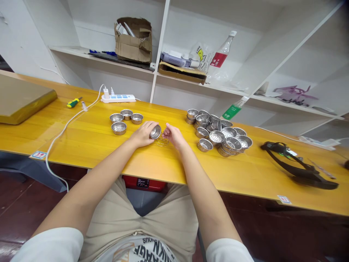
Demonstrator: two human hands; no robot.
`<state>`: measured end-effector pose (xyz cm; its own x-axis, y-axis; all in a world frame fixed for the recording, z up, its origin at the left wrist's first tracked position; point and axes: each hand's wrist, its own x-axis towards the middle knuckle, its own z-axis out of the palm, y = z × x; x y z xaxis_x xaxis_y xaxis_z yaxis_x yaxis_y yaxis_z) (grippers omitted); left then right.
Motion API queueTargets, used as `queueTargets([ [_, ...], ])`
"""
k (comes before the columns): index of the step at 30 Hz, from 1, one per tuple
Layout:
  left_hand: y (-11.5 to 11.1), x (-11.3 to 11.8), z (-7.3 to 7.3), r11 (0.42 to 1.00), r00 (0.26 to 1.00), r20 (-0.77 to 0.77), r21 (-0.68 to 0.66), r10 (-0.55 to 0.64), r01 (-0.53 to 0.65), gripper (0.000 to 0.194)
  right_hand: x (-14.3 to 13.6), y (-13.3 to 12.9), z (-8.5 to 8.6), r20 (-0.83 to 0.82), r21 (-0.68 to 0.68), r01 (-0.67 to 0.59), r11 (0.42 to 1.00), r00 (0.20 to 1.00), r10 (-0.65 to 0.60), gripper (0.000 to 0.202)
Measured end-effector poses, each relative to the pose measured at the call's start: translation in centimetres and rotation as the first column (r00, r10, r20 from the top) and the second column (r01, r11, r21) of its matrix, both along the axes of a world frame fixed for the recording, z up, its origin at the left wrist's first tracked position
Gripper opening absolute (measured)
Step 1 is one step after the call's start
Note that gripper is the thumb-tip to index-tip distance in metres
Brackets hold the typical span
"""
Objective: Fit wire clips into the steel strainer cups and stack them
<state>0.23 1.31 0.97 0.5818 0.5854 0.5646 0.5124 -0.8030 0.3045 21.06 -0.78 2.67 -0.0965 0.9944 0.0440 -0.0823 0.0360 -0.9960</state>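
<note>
My left hand (pixel 143 134) is closed around a small perforated metal cup (pixel 155 132), tilted so its open mouth faces right. Just to the right, my right hand (pixel 173 134) has its fingers curled in a pinch near the cup's rim; what they hold, if anything, is too small to make out. Thin wire loops (pixel 163 142) show on the table below and between the hands, and I cannot tell whether my right fingers touch them. Several similar cups (pixel 119 128) stand apart to the left. A larger pile of perforated cups (pixel 217 137), some stacked, lies to the right.
On the yellow table (pixel 152 165) are a power strip (pixel 118 98) with a white cable, a screwdriver (pixel 73 103), a green-labelled bottle (pixel 233 109) and a black head strap (pixel 300 165). White shelves behind hold a cardboard box (pixel 133 45) and a red-labelled bottle (pixel 222 52).
</note>
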Motion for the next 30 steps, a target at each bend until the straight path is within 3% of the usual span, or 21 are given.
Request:
queueTargets([
  [6,-0.18,0.16,0.04,0.999,1.0,-0.018,0.048,-0.015,0.015,0.073,-0.22,0.05,-0.55,-0.006,0.057,-0.027,0.998,1.0,0.028,0.071],
  [16,-0.03,0.18,-0.17,0.999,0.999,-0.026,0.015,-0.038,0.038,0.077,-0.27,-0.21,-0.31,0.101,0.061,-0.014,0.998,0.995,0.008,0.067],
  [30,-0.08,0.14,-0.18,0.999,0.998,-0.049,0.022,-0.034,0.035,0.074,-0.05,0.03,-0.7,0.12,0.053,-0.016,0.998,0.993,0.009,0.067],
])
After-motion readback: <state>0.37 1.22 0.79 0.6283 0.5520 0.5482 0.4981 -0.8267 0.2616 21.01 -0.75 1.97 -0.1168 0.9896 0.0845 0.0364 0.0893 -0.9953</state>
